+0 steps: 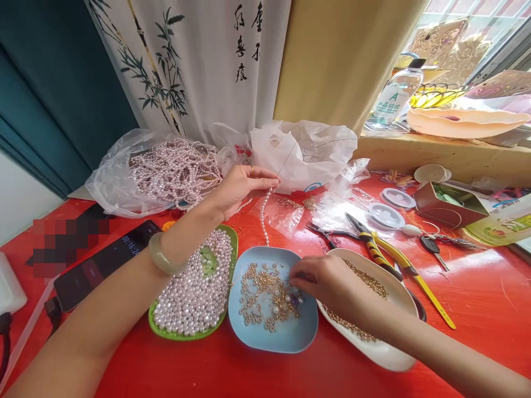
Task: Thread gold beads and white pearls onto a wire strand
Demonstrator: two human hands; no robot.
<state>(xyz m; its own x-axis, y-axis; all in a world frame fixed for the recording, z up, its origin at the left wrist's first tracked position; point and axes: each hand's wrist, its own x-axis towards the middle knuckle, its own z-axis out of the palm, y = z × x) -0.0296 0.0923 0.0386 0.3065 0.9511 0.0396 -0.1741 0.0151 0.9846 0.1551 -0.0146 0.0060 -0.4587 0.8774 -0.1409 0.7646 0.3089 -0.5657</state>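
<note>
My left hand (pixel 249 188) is closed in a pinch, raised behind the dishes, and holds a string of small pearl beads (pixel 264 218) that hangs toward the blue dish. A thin dark thread rises from the pinch. Over the right side of the blue dish (pixel 265 342), my right hand (pixel 313 276) has its fingertips together at the gold findings and beads (pixel 269 301). Whether they grip a piece is hidden. A green dish (pixel 194 335) full of loose pearl beads (pixel 191 298) lies below my left forearm. Gold beads (pixel 367 282) fill part of the white dish (pixel 394 362) under my right forearm.
Pliers (pixel 373 243) and yellow tweezers (pixel 431 298) lie at the right, near thread spools (pixel 385 215) and a key (pixel 433 249). A bag of pearl strands (pixel 174 168) and a white plastic bag (pixel 282 149) stand behind. A phone (pixel 108 265) lies left.
</note>
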